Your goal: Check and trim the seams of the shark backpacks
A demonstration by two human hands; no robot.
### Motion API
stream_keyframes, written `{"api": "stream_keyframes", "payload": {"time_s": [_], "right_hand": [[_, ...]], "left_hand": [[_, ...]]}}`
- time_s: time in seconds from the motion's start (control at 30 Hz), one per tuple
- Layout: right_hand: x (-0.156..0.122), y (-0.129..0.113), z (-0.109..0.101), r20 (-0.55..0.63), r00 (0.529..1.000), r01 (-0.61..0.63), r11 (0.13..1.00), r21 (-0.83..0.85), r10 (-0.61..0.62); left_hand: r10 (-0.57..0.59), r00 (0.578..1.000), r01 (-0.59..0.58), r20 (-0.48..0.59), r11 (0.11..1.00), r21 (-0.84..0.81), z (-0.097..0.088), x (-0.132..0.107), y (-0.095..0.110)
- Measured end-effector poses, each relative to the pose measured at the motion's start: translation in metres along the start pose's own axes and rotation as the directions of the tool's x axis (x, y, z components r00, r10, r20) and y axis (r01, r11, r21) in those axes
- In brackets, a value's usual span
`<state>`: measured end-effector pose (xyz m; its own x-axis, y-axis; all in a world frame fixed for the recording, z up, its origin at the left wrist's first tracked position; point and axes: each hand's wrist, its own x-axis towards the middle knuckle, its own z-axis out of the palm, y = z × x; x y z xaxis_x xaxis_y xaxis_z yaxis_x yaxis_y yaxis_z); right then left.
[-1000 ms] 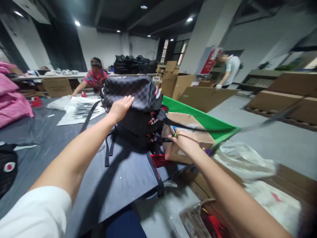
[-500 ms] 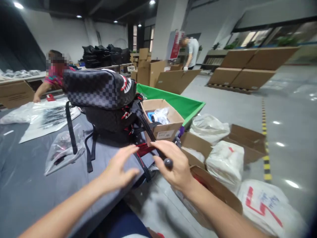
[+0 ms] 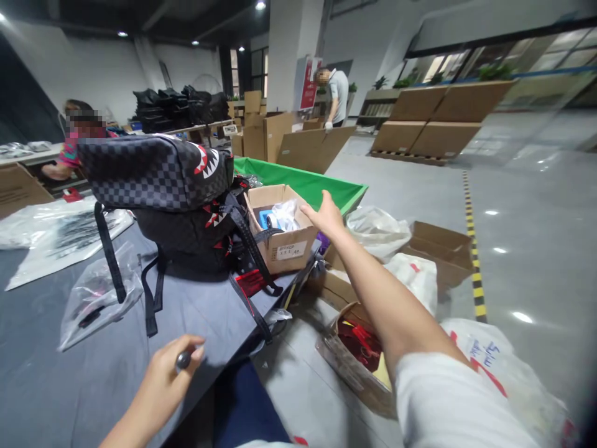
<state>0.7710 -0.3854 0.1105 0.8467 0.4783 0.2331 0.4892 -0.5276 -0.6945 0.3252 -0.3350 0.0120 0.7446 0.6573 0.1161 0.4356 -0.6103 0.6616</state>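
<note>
My left hand [image 3: 170,376] is closed above the near edge of the grey table, around a dark tool with a rounded black end [image 3: 183,359]. The rest of that tool is hidden by the fingers. My right hand [image 3: 328,218] is stretched forward with thumb and fingers apart and holds nothing. It is at the right rim of a small cardboard box [image 3: 291,252]; I cannot tell if it touches. A blue and white item [image 3: 268,219] and clear plastic lie inside the box. Left of it, a checkered backpack [image 3: 140,171] with shark-teeth print lies on another dark backpack [image 3: 181,239].
Straps hang over the grey table [image 3: 153,367], near a clear plastic bag [image 3: 100,298]. Behind the box is a green bin [image 3: 308,183]. A carton with red items [image 3: 359,386] and white sacks [image 3: 494,354] stand on the floor. Two other people work farther back.
The black-ended tool has passed from my right hand to my left. My left hand has drawn back toward me, and my right hand has reached forward to the box. The view has shifted right.
</note>
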Motion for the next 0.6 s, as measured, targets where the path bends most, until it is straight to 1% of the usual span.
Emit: {"api": "stream_keyframes", "payload": {"time_s": [0.03,0.07,0.13,0.2,0.27,0.3,0.37,0.43,0.5,0.6], "right_hand": [[0.023,0.001,0.005,0.073,0.992,-0.103,0.995,-0.016,0.104],[0.04,0.003,0.01,0.15,0.972,-0.177,0.984,-0.032,0.179],[0.057,0.009,0.017,0.272,0.926,-0.261,0.965,-0.034,0.26],[0.057,0.022,0.018,0.337,0.89,-0.319,0.948,-0.016,0.305],[0.046,0.04,0.013,0.366,0.866,-0.373,0.928,0.016,0.341],[0.038,0.051,0.008,0.364,0.86,-0.395,0.918,0.037,0.356],[0.02,0.074,-0.007,0.341,0.858,-0.435,0.897,0.083,0.385],[0.006,0.099,-0.03,0.306,0.855,-0.471,0.874,0.121,0.418],[-0.002,0.123,-0.059,0.261,0.849,-0.502,0.855,0.127,0.46],[-0.003,0.154,-0.11,0.16,0.846,-0.522,0.851,0.055,0.509]], "left_hand": [[-0.018,1.0,0.018,0.011,1.0,0.001,0.001,-0.01,-0.009],[-0.031,0.999,0.031,0.017,1.0,0.002,0.002,-0.018,-0.015],[-0.041,0.999,0.041,0.0,0.999,0.002,0.008,-0.025,-0.019],[-0.047,0.999,0.047,-0.019,0.999,-0.002,0.015,-0.02,-0.016],[-0.045,0.999,0.045,-0.008,0.999,-0.009,0.023,-0.004,-0.006],[-0.032,0.999,0.032,0.021,0.999,-0.012,0.028,0.007,-0.001],[0.014,0.995,-0.013,0.097,1.0,-0.018,0.039,0.033,0.011],[0.082,0.983,-0.079,0.163,0.997,-0.026,0.052,0.061,0.023],[0.148,0.967,-0.148,0.209,0.989,-0.015,0.067,0.09,0.033],[0.23,0.933,-0.251,0.277,0.967,0.041,0.087,0.131,0.051]]}}
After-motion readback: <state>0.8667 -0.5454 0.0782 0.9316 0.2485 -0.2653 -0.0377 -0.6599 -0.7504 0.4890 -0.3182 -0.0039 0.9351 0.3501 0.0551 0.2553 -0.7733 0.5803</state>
